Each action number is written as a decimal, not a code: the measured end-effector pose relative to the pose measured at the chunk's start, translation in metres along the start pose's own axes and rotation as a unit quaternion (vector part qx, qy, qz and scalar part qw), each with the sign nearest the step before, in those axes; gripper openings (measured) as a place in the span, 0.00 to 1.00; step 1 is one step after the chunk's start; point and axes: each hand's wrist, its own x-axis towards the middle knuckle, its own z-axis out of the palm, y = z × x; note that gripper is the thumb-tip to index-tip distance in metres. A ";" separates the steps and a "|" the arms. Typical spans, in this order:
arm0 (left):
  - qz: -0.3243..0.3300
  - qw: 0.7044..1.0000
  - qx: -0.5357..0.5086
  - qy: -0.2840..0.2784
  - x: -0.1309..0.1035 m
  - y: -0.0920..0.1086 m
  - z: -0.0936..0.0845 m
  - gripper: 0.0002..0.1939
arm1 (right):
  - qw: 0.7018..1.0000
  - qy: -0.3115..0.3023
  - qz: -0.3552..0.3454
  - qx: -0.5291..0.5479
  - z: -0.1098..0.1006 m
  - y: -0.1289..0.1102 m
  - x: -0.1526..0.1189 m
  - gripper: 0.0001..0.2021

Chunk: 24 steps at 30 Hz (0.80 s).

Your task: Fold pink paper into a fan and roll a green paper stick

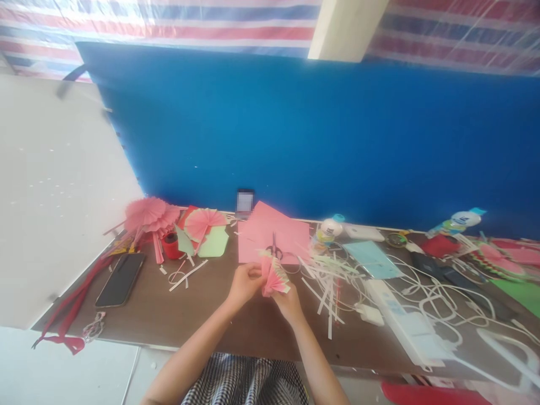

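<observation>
Both hands hold a pleated pink and pale green paper fan (274, 275) above the front middle of the table. My left hand (247, 286) pinches its left side, the fingers closed on the pink folds. On the right, my right hand (289, 301) is closed round the lower right edge of the folds. Just behind the fan, scissors (275, 247) with dark handles lie on sheets of pink paper (253, 233). The fan covers part of the scissors' handles.
Finished-looking pink paper fans (152, 216) lie at the left, near a red tape roll (172, 247) and a black phone (121, 280). Paper strips (331, 281), a bottle (327, 232), a white power strip (396, 320) and tangled cables spread to the right. A blue panel (295, 135) stands behind.
</observation>
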 end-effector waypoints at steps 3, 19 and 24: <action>-0.012 1.000 0.003 -0.012 0.001 -0.004 0.000 0.13 | 1.000 0.019 -0.009 -0.005 0.001 0.001 -0.001 0.12; 0.066 0.997 -0.006 -0.050 -0.010 0.002 0.004 0.16 | 0.962 -0.011 0.155 0.223 0.001 0.011 0.002 0.12; 0.098 0.992 0.027 -0.073 -0.015 -0.001 0.005 0.19 | 0.926 0.039 0.192 0.322 0.005 0.009 0.001 0.14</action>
